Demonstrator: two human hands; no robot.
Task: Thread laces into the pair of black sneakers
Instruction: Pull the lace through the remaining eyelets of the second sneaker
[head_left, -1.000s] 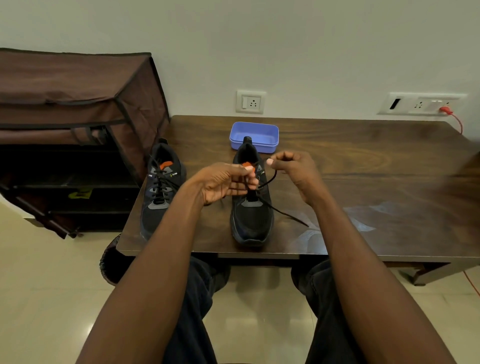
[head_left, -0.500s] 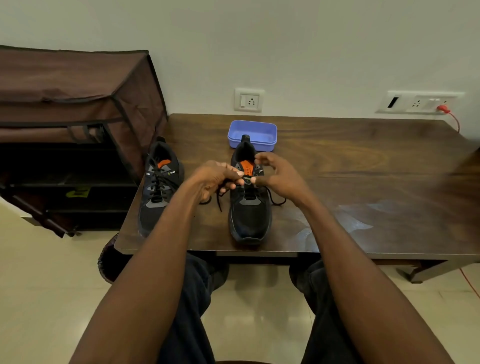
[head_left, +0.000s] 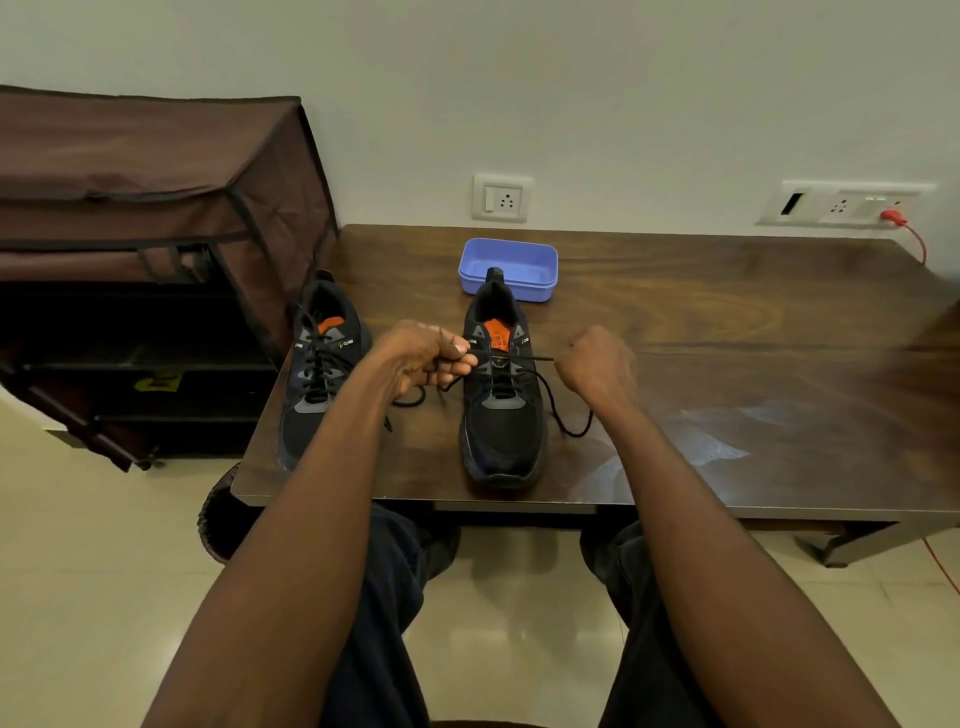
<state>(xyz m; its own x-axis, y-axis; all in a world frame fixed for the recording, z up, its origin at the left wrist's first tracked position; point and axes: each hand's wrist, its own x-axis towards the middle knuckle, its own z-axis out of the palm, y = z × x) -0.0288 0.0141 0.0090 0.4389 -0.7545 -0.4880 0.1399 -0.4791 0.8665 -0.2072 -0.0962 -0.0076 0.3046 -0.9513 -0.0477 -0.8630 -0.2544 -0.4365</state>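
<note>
Currently, at frame centre, I hold the black lace (head_left: 540, 358) taut across the right-hand sneaker (head_left: 500, 395) on the desk (head_left: 727, 364). My left hand (head_left: 426, 356) pinches one end in curled fingers; my right hand (head_left: 597, 366) is fisted around the other. Risks, in my judgement: uneven pulling could drag one end back through its eyelet, or slide the unweighted sneaker. The left-hand sneaker (head_left: 319, 379), centre-left, appears laced.

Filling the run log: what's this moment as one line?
stage: tightening lace | left hand: grips lace end | right hand: grips other end | right sneaker: top eyelets threaded | left sneaker: laced
</note>
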